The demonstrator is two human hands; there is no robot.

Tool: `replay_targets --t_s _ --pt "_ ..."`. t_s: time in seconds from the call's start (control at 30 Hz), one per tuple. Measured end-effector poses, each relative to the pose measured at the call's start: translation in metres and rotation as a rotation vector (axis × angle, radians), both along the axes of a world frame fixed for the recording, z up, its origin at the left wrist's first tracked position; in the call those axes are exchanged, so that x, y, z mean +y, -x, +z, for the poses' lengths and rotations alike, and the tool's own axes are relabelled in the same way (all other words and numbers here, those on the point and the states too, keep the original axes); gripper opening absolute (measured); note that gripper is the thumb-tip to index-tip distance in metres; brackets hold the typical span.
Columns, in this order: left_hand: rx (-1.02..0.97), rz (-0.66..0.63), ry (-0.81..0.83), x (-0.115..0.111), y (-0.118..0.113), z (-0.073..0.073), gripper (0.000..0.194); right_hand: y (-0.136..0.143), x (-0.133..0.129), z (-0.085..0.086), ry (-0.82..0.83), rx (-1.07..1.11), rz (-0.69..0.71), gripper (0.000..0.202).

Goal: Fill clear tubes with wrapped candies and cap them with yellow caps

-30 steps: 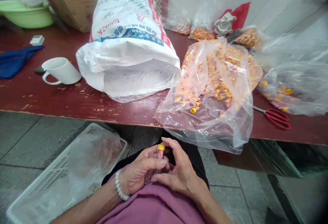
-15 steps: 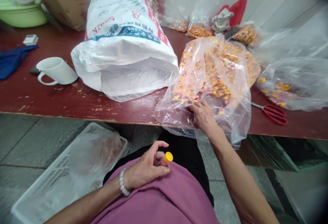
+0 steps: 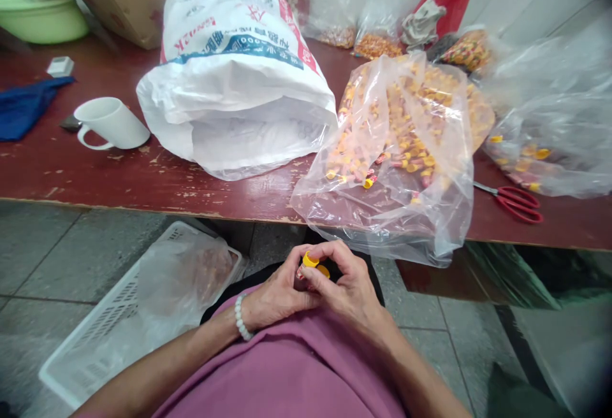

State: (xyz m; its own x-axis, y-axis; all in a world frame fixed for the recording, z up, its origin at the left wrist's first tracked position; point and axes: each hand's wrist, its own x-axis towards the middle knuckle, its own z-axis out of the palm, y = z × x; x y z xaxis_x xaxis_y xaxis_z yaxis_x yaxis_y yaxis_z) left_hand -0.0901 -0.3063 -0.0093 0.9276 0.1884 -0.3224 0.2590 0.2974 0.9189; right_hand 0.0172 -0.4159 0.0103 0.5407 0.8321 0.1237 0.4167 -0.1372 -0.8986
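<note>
My left hand (image 3: 277, 294) and my right hand (image 3: 347, 287) meet over my lap, just below the table edge. Between their fingers are small yellow-capped tubes (image 3: 313, 264), two caps showing; the tube bodies are mostly hidden. A white bead bracelet (image 3: 240, 324) circles my left wrist. On the table right above the hands lies a clear plastic bag (image 3: 396, 150) with many similar yellow-capped tubes inside.
On the dark red table (image 3: 95, 176) are a large white woven sack (image 3: 239, 80), a white mug (image 3: 111, 125) on its side, red scissors (image 3: 516, 202), a blue cloth (image 3: 26, 109), a green basin (image 3: 45, 16), more clear bags (image 3: 549, 118). A white basket (image 3: 119, 316) stands on the floor.
My right hand left the clear bag on the table and came back down to my lap, joining the left hand. A second yellow cap now shows between the fingers.
</note>
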Motion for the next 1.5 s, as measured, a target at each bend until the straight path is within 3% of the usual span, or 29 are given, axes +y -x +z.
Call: replay_targets --t_s 0.1,0.2,0.27,0.4,0.53,0.67,0.87,1.03,1.1,1.2,1.27,1.5 --pt "-0.06 0.027 0.016 0.004 -0.003 0.003 0.063 -0.003 -0.001 -0.002 0.004 -0.234 0.112 0.015" --pt "-0.092 0.048 0.227 0.006 -0.007 0.006 0.065 -0.008 -0.001 0.0 0.006 -0.446 0.236 0.059" --pt "-0.106 0.089 0.304 0.005 -0.011 0.007 0.067 -0.009 0.002 0.0 0.038 -0.54 0.237 0.074" --pt "-0.05 0.157 0.292 0.002 -0.02 0.007 0.056 -0.004 0.012 -0.003 0.047 -0.636 0.154 0.061" --pt "-0.023 0.203 0.299 0.004 -0.026 0.011 0.056 -0.004 0.021 0.0 -0.017 -0.539 0.166 0.053" --pt "-0.103 0.186 0.421 0.007 -0.024 0.015 0.056 -0.009 0.022 0.0 -0.082 -0.413 0.121 0.055" --pt "-0.031 0.07 0.454 0.006 -0.022 0.014 0.022 -0.013 0.023 -0.004 -0.146 -0.459 0.084 0.048" --pt "-0.013 0.13 0.417 0.011 -0.032 0.014 0.019 -0.014 0.032 -0.002 -0.086 -0.479 0.115 0.044" --pt "-0.033 0.151 0.43 0.017 -0.033 0.014 0.02 -0.016 0.034 -0.001 -0.064 -0.452 0.14 0.05" --pt "-0.058 0.15 0.436 0.023 -0.031 0.014 0.024 -0.02 0.029 -0.004 -0.079 -0.351 0.122 0.082" --pt "-0.057 0.135 0.433 0.024 -0.028 0.013 0.025 -0.023 0.025 -0.006 -0.082 -0.306 0.118 0.093" --pt "-0.04 0.096 0.499 0.023 -0.028 0.006 0.018 -0.028 0.026 -0.008 -0.17 -0.437 0.135 0.059"
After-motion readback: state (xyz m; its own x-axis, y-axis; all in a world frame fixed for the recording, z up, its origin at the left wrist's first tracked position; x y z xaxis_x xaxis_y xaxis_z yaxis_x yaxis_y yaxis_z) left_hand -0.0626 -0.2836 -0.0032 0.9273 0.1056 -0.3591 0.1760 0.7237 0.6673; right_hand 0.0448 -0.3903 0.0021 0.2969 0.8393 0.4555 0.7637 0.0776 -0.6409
